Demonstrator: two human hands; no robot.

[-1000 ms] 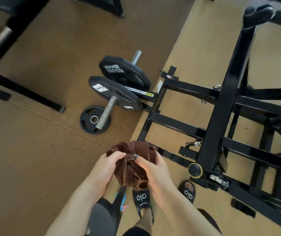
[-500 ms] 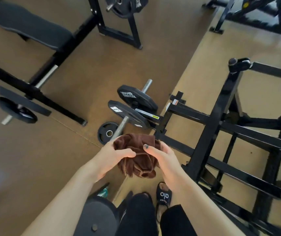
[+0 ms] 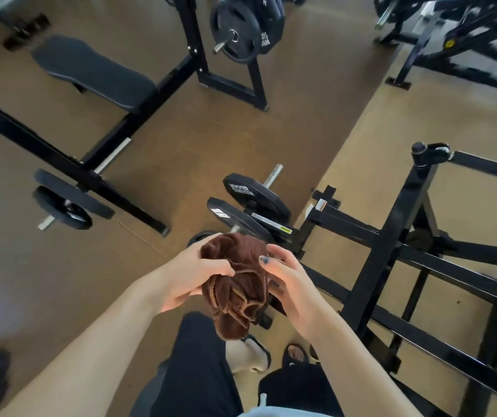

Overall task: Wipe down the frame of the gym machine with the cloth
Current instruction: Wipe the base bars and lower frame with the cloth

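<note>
ok so looking down from the head cam, both hands are up in front of me with the brown cloth (image 3: 236, 284) bunched between them, pretty much dead centre of the view. left hand (image 3: 190, 276) is at about 9 o'clock of the cloth, thumb curled over the top of the wad and fingers wrapped in behind it, so it's gripping the fabric. right hand (image 3: 291, 284) sits at 3 o'clock, fingers bent round the far side and the thumb with the dark nail pressed on the top edge, also holding the cloth. the loose end of the cloth hangs down toward 6 o'clock, above my dark trousers (image 3: 199, 365). the cloth isn't touching the machine, it's up in the air just beside it. the black frame of the gym machine (image 3: 391, 236) spreads out from 3 o'clock toward 5 o'clock, crossbars running over the tan floor (image 3: 361, 130). at 12 o'clock of the hands there's a pair of black weight plates (image 3: 256, 195) on steel pegs. further out at 10 o'clock is a padded bench (image 3: 90, 72) on its own black frame, and at 12 o'clock near the top edge a rack with more plates (image 3: 241, 28). a sandal (image 3: 297, 352) shows at 6 o'clock.
</note>
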